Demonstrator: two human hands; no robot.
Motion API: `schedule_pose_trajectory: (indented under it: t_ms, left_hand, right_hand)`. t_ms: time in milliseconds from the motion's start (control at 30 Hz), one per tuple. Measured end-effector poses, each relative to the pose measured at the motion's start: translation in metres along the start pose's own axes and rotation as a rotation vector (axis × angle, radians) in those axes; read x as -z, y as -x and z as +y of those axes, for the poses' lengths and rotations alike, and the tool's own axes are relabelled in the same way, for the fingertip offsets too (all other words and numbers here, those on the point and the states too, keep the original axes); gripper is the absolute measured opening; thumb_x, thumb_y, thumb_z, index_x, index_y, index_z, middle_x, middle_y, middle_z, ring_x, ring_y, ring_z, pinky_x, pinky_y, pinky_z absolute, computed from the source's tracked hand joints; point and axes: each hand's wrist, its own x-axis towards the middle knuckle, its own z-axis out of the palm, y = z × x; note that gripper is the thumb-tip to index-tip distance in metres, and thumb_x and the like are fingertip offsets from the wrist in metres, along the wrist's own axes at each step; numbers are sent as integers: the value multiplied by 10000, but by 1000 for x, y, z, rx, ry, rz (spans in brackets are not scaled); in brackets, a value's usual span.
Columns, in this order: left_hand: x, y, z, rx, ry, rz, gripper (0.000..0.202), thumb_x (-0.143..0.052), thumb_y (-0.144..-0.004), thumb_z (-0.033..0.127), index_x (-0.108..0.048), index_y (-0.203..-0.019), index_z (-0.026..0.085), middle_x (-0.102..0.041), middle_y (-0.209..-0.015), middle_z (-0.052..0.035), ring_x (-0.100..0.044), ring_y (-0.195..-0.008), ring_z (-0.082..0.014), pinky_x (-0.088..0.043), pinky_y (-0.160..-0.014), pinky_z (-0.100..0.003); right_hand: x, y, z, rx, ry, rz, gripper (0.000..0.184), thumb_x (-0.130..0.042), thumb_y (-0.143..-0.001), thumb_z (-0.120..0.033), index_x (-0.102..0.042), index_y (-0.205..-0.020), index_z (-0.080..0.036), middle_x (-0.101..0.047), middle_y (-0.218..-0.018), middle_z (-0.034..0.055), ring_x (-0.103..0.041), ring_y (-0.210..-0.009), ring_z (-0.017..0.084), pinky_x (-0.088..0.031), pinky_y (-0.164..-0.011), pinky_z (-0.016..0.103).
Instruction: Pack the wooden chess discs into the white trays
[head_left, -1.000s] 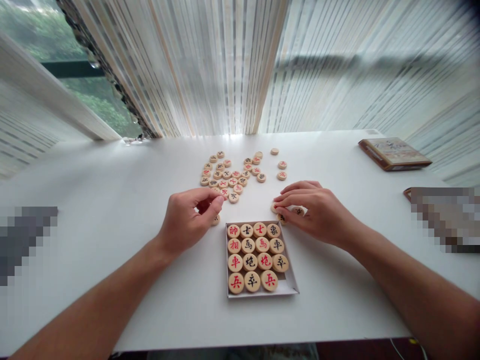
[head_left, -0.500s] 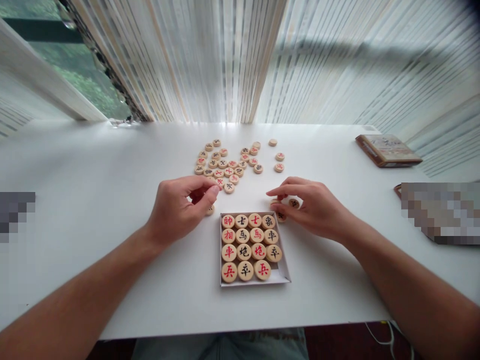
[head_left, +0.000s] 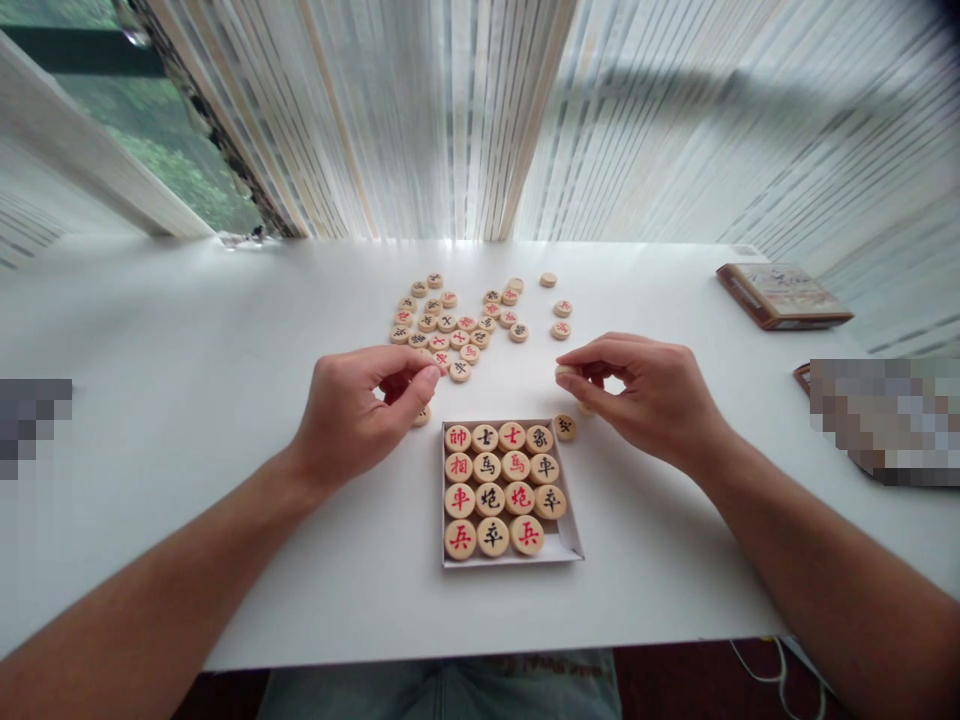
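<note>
Though square, tray (head_left: 564, 547) of round wood-toned pieces (head_left: 490, 500)

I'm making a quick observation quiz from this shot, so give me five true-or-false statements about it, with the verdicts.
1. The right hand pinches a pale disc. True.
2. A red-marked disc sits in the far left corner of the tray. True.
3. The tray's nearest row holds four discs. False: it holds three, with a gap at the right end.
4. Every disc in the tray has red writing. False: several are black.
5. The pale disc lies inside the tray. False: it is held outside it.
</note>
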Motion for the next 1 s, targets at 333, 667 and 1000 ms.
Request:
schedule_pose_trajectory:
  t_ms: [333,667,1000]
  left_hand:
    - [1,1,2,-25,-26,-2,197,-682,-950,308,-823,-858,205,-806,-740,-17,-667,-590,-160,-502,-572,-273]
    - [-3,2,5,-42,39,-35,183,-678,-953,279,-815,-864,198,-788,-724,-14,-636,-578,-143,-496,-568,-260]
    - [-16,13,19,-43,414,-166,229,-804,-935,389,-816,-979,164,-817,-821,-59,-671,-617,-122,-576,-628,-252]
  right_hand:
    - [-9,5,3,-234,-338,-16,244,-876,-845,-377,-802,-1007,-210,-838,-928,62,-827,-803,243,-709,-777,377]
    - [-7,4,-8,-279,-419,-40,314,-929,-790,-475,-837,-935,-212,-845,-891,78,-810,-787,254,-719,-747,396]
    - [-21,21,-40,-209,-434,-21,260,-903,-821,-524,-885,-984,-322,-843,-881,46,-799,-740,257,-703,-611,362]
